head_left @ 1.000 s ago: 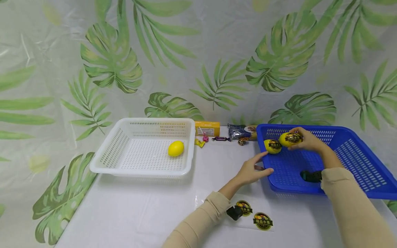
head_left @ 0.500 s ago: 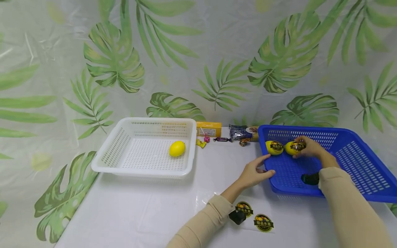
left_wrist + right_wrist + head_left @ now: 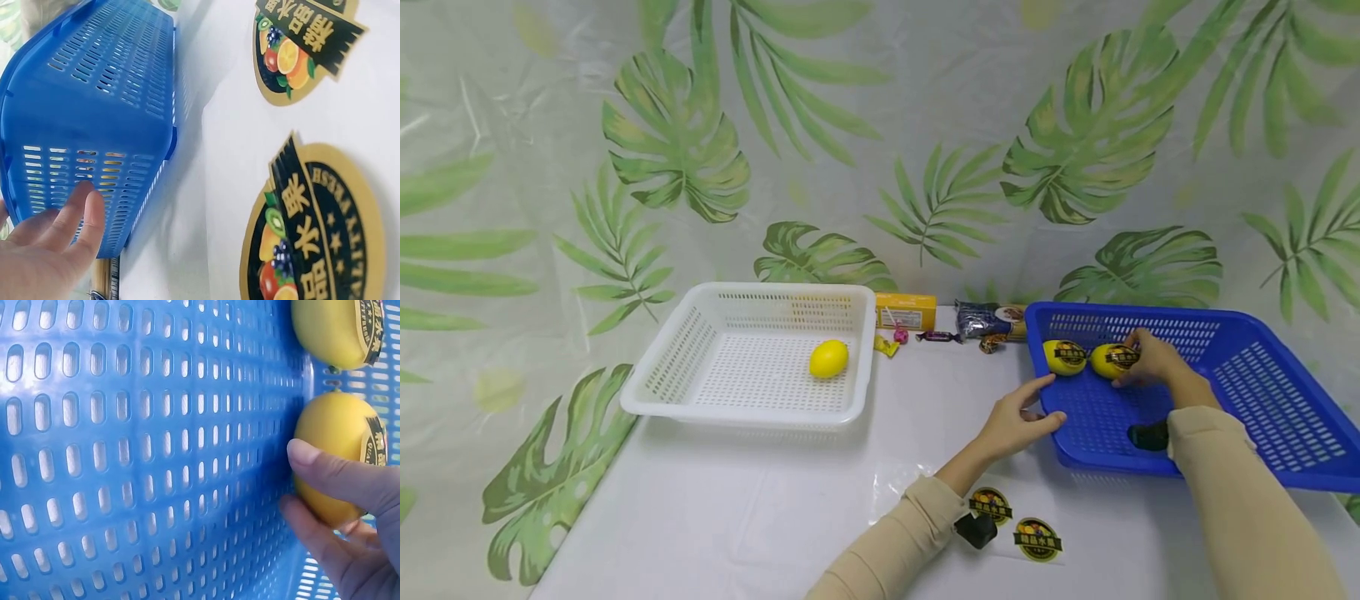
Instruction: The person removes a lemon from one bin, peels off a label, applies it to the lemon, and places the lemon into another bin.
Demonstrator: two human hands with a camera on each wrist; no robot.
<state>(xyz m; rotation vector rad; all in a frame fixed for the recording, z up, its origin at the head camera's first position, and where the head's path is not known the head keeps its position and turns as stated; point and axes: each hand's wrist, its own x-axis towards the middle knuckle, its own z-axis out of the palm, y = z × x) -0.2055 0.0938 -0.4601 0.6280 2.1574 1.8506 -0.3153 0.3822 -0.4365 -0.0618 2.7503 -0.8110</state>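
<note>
Right hand (image 3: 1153, 360): your fingers curl round the labelled lemon (image 3: 1112, 360) at right of centre, inside the blue basket (image 3: 1262, 392) | left hand (image 3: 1017, 419): fingers relaxed, resting on the basket's near-left rim | handling: lemon looks light, firm, smooth and rollable; hold its middle, clear of the label.
</note>
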